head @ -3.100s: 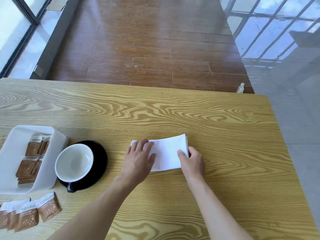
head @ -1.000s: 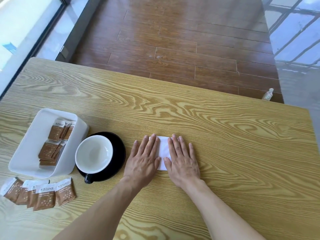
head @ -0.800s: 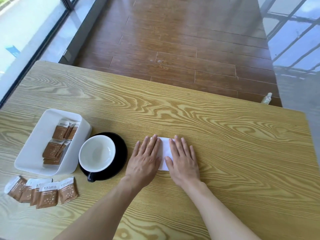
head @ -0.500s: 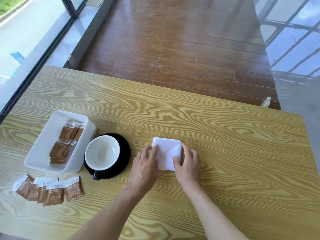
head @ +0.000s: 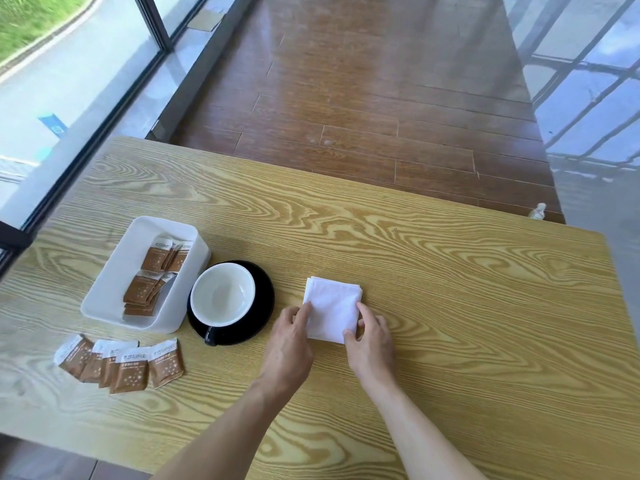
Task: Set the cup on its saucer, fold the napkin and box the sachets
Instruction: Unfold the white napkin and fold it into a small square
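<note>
A white napkin [head: 332, 308], folded into a small square, lies flat on the wooden table [head: 450, 289]. My left hand [head: 289, 344] touches its near left edge with fingertips. My right hand [head: 372, 341] rests at its near right corner, thumb and fingers on the edge. A white cup [head: 222, 294] with a black handle stands on a black saucer [head: 261, 306] to the left. Beside it a white box [head: 114, 271] holds several brown sachets [head: 152, 275]. More brown sachets [head: 121, 363] lie fanned out on the table in front of the box.
The table's far edge borders a dark wooden floor [head: 363, 116]. A small white bottle [head: 538, 211] stands on the floor past the far right edge. Glass walls run along the left and right sides.
My hands pressed flat on the folded napkin, then slid back toward me to its near edges, uncovering the small square. The view shifted right, so everything sits further right in frame.
</note>
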